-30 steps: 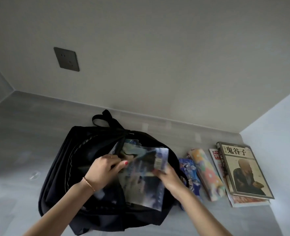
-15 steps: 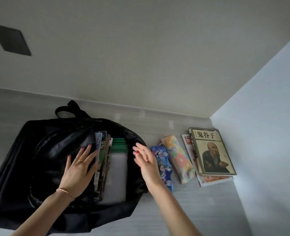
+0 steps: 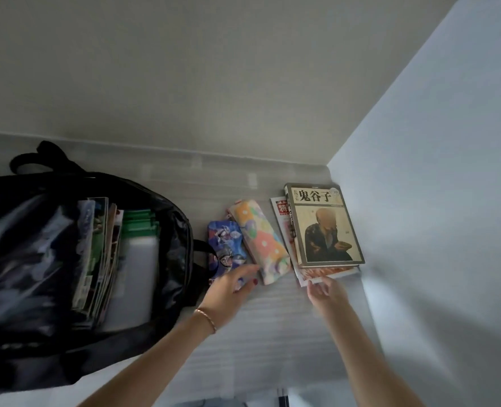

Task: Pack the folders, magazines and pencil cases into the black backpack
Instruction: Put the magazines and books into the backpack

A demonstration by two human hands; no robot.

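Note:
The black backpack (image 3: 172,224) lies open on the left, with magazines (image 3: 99,259) and a green-topped clear folder (image 3: 139,254) standing inside it. To its right lie a blue patterned pencil case (image 3: 224,242) and a pastel flowered pencil case (image 3: 259,239). Further right is a stack of magazines (image 3: 325,230) with a tan cover on top. My left hand (image 3: 230,289) is open, its fingers over the near end of the blue pencil case. My right hand (image 3: 328,290) is open, its fingertips at the near edge of the magazine stack.
The items rest on a pale grey surface (image 3: 272,318) set in a corner. A wall runs along the back and another wall (image 3: 434,201) closes the right side just beyond the magazine stack.
Both hands have left the backpack and moved right: the left to the blue pencil case, the right to the magazine stack. The view has shifted right.

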